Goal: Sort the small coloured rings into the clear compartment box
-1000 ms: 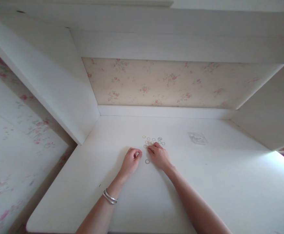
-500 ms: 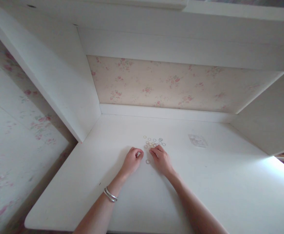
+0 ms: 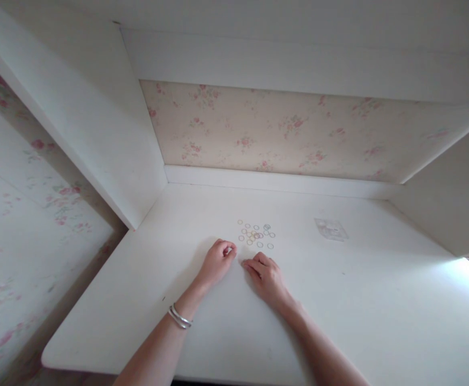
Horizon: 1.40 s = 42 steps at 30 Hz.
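Observation:
Small thin rings point(image 3: 252, 234) in yellow, pinkish and grey tones lie in a loose cluster on the white desk, some overlapping. My left hand point(image 3: 218, 261) rests left of and nearer than the cluster, thumb and forefinger curled together. Whether it holds anything is too small to make out. On the near side of the rings, my right hand point(image 3: 265, 274) has its fingertips pinched low at the desk top, on a small ring that they mostly cover. The two hands are a short gap apart.
A clear plastic packet point(image 3: 331, 229) lies right of the rings. The white desk top point(image 3: 379, 300) is bounded by a left side panel point(image 3: 93, 107), a back ledge point(image 3: 278, 180) and a shelf overhead. Flowered wallpaper point(image 3: 242, 128) shows behind.
My right hand has drawn back from the cluster to the single ring lying nearer me, uncovering rings at the cluster's near edge. My left hand is almost still. The view has shifted slightly.

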Available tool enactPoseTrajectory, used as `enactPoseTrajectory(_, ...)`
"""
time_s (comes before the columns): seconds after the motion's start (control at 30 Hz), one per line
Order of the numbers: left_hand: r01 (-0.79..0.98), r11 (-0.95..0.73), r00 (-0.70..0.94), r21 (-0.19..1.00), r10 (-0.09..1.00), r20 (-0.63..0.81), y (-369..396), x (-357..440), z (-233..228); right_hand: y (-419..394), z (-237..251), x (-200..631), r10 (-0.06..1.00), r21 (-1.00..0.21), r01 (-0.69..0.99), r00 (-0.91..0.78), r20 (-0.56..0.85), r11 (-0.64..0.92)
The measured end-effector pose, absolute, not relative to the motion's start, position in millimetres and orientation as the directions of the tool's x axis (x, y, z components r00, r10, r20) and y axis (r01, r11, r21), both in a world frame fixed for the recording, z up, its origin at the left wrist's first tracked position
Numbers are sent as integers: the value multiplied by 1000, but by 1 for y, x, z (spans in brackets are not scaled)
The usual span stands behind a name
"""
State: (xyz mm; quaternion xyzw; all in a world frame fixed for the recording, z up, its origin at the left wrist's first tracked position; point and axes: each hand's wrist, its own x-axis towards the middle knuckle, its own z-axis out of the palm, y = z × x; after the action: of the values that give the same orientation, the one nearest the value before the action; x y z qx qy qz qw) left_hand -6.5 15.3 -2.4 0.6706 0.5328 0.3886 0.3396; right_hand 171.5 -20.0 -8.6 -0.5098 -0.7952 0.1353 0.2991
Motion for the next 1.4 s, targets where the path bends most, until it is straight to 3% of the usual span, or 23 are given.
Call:
enactPoseTrajectory(0.27, 458, -192, 163, 868, 978, 130, 16, -6, -2, -21, -7, 171, 897, -531, 726, -307, 319, 437)
enactPoseTrajectory(0.47, 488, -227, 193, 843, 970, 149, 14, -4, 1, -14, -4, 181, 917, -715, 611, -45, 396, 339)
enactPoseTrajectory(0.7, 608, -261, 180, 750, 965, 190, 21, 6, -1, 7, -6, 203, 921, -834, 535, 245, 304, 133)
enactPoseTrajectory(1.07, 837, -184, 159, 516, 983, 93, 47, 27, 6, 14, -8, 208, 933, -904, 415, 276, 231, 101)
enactPoseTrajectory(1.4, 639, -318, 295, 700, 942, 159, 27, 13, 6, 15, -9, 209, 940, -909, 406, 265, 214, 92)
